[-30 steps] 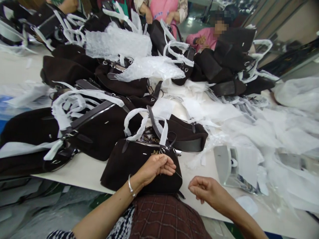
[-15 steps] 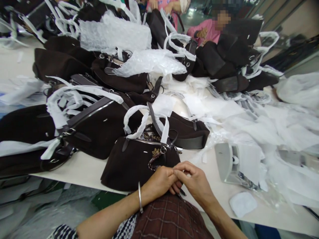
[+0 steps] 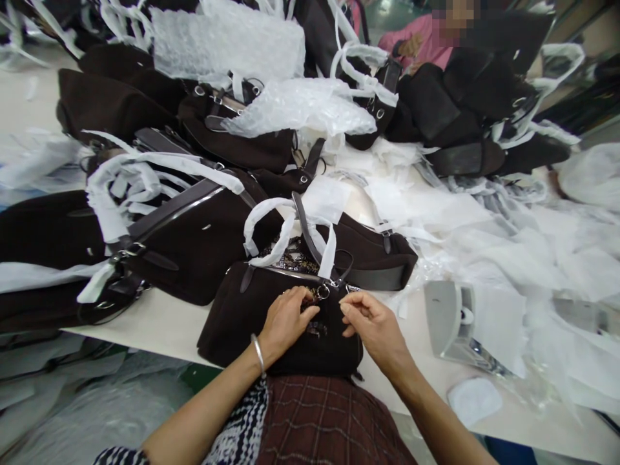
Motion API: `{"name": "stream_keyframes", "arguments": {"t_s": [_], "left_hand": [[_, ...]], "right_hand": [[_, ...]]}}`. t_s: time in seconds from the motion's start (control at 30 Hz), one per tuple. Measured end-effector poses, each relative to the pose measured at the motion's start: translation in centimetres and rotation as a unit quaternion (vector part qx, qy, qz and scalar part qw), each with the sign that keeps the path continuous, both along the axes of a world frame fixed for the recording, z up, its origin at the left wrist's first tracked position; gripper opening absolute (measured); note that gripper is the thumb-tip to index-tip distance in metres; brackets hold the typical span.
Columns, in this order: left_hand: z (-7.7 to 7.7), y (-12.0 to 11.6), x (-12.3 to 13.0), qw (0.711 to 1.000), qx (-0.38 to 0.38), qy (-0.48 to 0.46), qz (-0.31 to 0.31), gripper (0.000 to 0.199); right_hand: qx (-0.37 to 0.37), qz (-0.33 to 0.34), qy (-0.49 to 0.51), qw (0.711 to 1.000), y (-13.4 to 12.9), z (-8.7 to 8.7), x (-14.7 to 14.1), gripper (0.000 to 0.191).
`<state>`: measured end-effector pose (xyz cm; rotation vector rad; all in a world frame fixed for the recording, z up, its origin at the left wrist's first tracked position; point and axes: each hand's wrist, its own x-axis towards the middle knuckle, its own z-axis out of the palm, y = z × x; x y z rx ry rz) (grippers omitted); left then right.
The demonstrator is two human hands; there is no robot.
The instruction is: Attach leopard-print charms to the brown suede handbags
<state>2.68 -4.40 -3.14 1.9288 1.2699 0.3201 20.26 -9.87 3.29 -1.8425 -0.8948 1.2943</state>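
Observation:
A dark brown handbag (image 3: 276, 349) stands at the table's near edge, its handles (image 3: 268, 223) wrapped in white and raised. A metal ring (image 3: 323, 292) hangs at its top right, with a chain charm (image 3: 317, 329) below it. My left hand (image 3: 285, 323) lies against the bag's front, its fingers closed around the upper part of the charm and partly hiding it. Just right of the ring, my right hand (image 3: 371, 323) is held in a pinch at the bag's right side. Whatever sits between those fingertips is too small to make out.
More dark handbags (image 3: 179, 258) crowd the left and back. Bubble wrap (image 3: 310, 113) and white tissue sheets (image 3: 484, 239) spread across the table. To the right are a grey dispenser-like object (image 3: 443, 316) and a white pad (image 3: 475, 400). A person in a pink sleeve (image 3: 426, 45) sits opposite.
My hands were together at the bag's lower right; they have come apart and moved up. The left is now on the charm, the right beside the bag's upper right.

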Motion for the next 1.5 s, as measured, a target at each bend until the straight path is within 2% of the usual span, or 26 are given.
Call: {"name": "stream_keyframes", "arguments": {"t_s": [0.1, 0.2, 0.3, 0.43, 0.83, 1.03, 1.27, 1.5], "left_hand": [[-1.0, 0.0, 0.7, 0.998, -0.047, -0.041, 0.016, 0.006], [-1.3, 0.1, 1.0, 0.992, -0.093, -0.084, 0.036, 0.010], [-1.3, 0.3, 0.8, 0.982, -0.142, -0.115, 0.050, 0.015], [-1.3, 0.4, 0.6, 0.972, -0.178, -0.143, 0.060, 0.018], [-0.8, 0.6, 0.3, 0.965, -0.204, -0.155, 0.058, 0.020], [-1.0, 0.5, 0.2, 0.975, -0.165, -0.139, 0.050, 0.020], [-1.1, 0.5, 0.2, 0.988, -0.118, -0.095, 0.028, 0.021], [-0.9, 0.6, 0.0, 0.986, -0.128, -0.103, 0.035, 0.021]], "right_hand": [[0.057, 0.058, -0.098, 0.992, 0.4, -1.5, -0.5, 0.015], [0.095, 0.088, -0.174, 0.976, 0.4, -3.1, -1.0, 0.012], [0.088, 0.092, -0.212, 0.969, 0.4, -4.4, -1.3, 0.012], [0.060, 0.093, -0.237, 0.965, 0.6, -5.3, -1.6, 0.011], [0.021, 0.158, -0.271, 0.949, 1.4, -5.3, -1.3, 0.010], [-0.006, 0.172, -0.258, 0.951, 2.0, -4.8, -1.0, 0.012], [-0.023, 0.192, -0.196, 0.961, 2.9, -4.8, -0.2, 0.008], [0.010, 0.139, -0.171, 0.975, 2.4, -4.8, -0.8, 0.004]]}}
